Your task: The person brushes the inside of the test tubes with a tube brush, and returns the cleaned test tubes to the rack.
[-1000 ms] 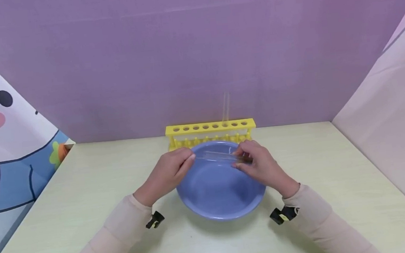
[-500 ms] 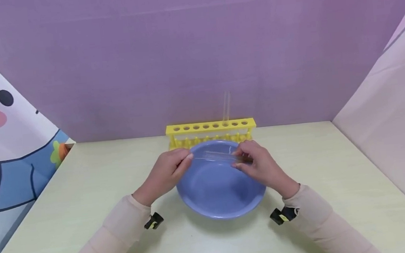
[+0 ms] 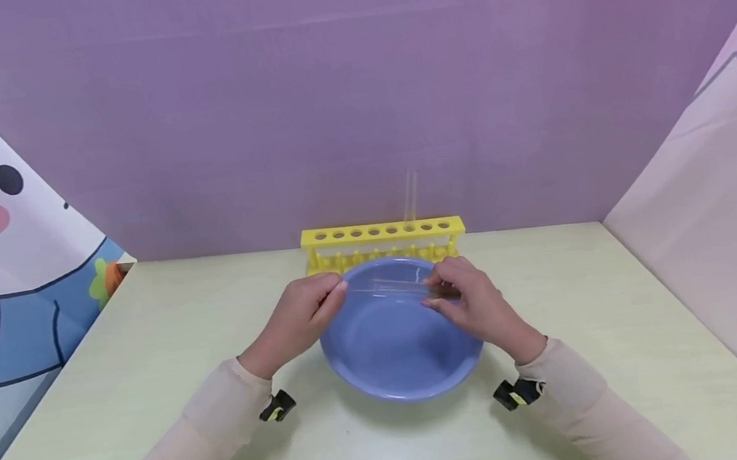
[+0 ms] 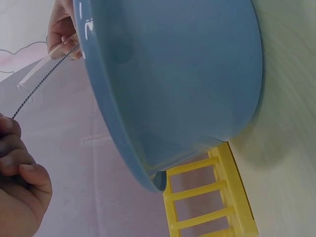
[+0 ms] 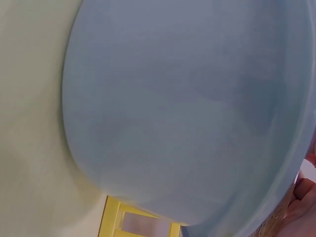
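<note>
A clear test tube (image 3: 402, 284) lies almost level above the blue basin (image 3: 402, 375), its mouth toward the left. My right hand (image 3: 475, 302) pinches its other end between thumb and fingers. Brown bristles of a test tube brush (image 5: 275, 217) show at that hand, apparently inside the tube. From the tube runs the brush's twisted wire handle (image 4: 42, 83), and my left hand (image 3: 294, 322) grips its free end with curled fingers. In the right wrist view the basin hides most of the tube.
Behind the basin stands a yellow test tube rack (image 3: 382, 231) with a row of holes. Another clear test tube (image 3: 411, 196) stands upright in it. The pale table (image 3: 183, 307) meets a purple backdrop (image 3: 357, 112) at the back.
My left hand has shifted slightly left with the wire handle, so a little more wire shows between the hands. The right hand and tube stay nearly in place.
</note>
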